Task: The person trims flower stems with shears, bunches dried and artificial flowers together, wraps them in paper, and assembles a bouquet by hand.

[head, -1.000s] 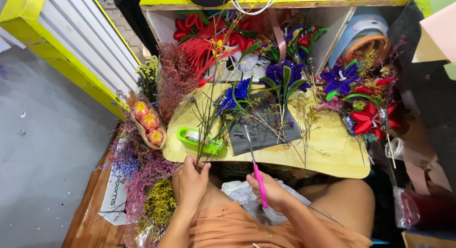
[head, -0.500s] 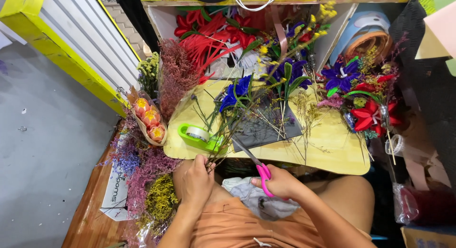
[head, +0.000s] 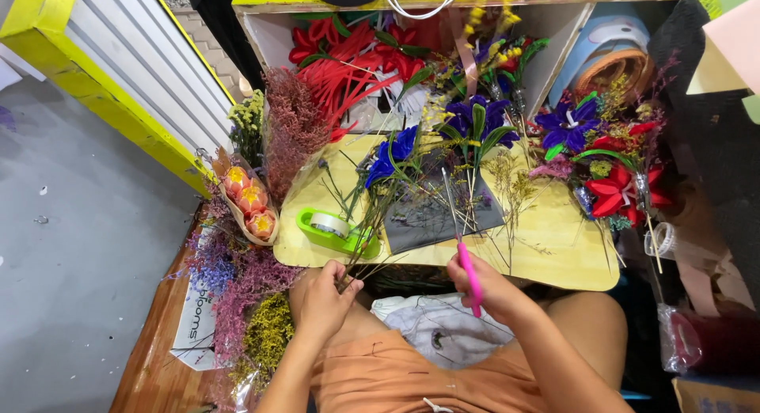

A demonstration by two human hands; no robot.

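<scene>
My left hand (head: pixel 324 298) grips the lower ends of a bunch of thin green stems (head: pixel 372 223) that rise over the yellow table (head: pixel 554 255) to a blue flower (head: pixel 392 156). In my right hand (head: pixel 487 286) are pink-handled scissors (head: pixel 467 259), their blades pointing up over a dark grey sheet (head: pixel 439 219) on the table. The two hands sit apart at the table's near edge, above my lap.
A green tape dispenser (head: pixel 332 229) lies on the table's left. Purple flowers (head: pixel 475 120), red and purple flowers (head: pixel 609 164), red stems (head: pixel 348 65) and dried bunches (head: pixel 237 286) crowd around. Orange blooms wrapped in paper (head: pixel 249 203) lie at the left.
The view has shifted slightly. My left hand has gathered the stems lower at the table edge; the scissors in my right hand have swung more upright.
</scene>
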